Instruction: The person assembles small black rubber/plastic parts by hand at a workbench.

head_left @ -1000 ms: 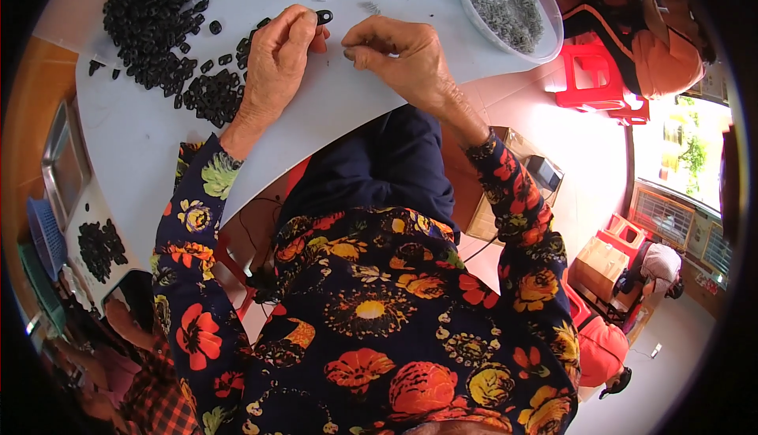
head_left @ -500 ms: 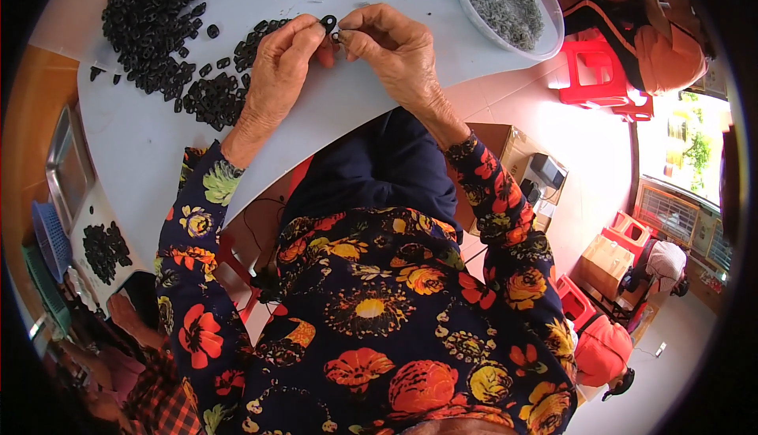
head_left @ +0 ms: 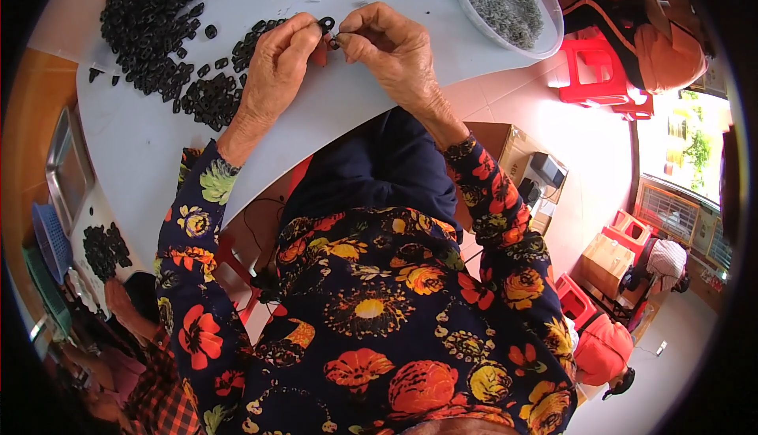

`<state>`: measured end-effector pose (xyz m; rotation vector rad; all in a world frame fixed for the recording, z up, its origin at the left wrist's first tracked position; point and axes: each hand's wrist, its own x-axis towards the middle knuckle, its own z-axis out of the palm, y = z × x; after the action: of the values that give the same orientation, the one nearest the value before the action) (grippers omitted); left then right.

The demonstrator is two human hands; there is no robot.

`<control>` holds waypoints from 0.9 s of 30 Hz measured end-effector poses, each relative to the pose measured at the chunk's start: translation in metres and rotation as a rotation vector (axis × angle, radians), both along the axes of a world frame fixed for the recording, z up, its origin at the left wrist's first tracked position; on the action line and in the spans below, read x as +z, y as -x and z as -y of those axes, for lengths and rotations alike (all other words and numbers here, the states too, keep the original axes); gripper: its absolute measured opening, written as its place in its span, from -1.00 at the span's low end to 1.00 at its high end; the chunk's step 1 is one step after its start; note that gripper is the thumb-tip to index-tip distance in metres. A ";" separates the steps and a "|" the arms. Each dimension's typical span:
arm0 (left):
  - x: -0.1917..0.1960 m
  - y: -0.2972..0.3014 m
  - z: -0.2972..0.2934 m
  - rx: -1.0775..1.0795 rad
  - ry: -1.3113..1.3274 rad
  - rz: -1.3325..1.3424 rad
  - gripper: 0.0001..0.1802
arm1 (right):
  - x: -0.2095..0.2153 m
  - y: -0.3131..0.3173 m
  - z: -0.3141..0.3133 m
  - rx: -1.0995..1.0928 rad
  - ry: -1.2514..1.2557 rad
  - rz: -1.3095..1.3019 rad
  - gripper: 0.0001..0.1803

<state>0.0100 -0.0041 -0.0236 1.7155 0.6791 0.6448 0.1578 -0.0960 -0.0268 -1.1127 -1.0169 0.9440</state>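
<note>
Though near fingers (head_left: 305,39), black pieces (head_left: 212,102) (many)

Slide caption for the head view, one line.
Left hand pinches a black part close to the right hand; loose black parts and a tub of grey pieces sit on the table.

The one view, a wide fisheye, looks steeply down from the wearer's head at the grip of the bare left hand (head_left: 278,60) and bare right hand (head_left: 399,52). Nearest the lens, this side of the grip, spreads the dark flower-printed cloth shirt (head_left: 371,309); the smooth pale-grey tabletop (head_left: 134,147) stretches left and beyond.
</note>
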 end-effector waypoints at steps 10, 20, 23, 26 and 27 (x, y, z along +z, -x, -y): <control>0.004 0.000 0.000 -0.021 0.009 -0.002 -0.71 | 0.000 0.001 0.001 -0.021 0.030 0.030 -0.89; 0.006 0.001 0.000 -0.016 -0.154 0.005 -0.79 | 0.001 0.002 0.001 -0.057 0.040 0.043 -0.88; 0.006 0.000 0.000 -0.009 -0.185 0.034 -0.81 | 0.001 0.002 0.001 -0.051 0.039 0.059 -0.88; 0.006 0.001 -0.002 -0.048 -0.164 -0.020 -0.82 | 0.001 0.002 0.001 -0.044 0.027 0.044 -0.88; 0.005 0.001 -0.002 -0.056 -0.153 -0.013 -0.81 | 0.001 0.003 0.002 -0.046 0.031 0.032 -0.88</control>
<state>0.0086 -0.0019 -0.0182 1.8744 0.6017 0.6605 0.1552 -0.0975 -0.0256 -1.1751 -1.0010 0.9098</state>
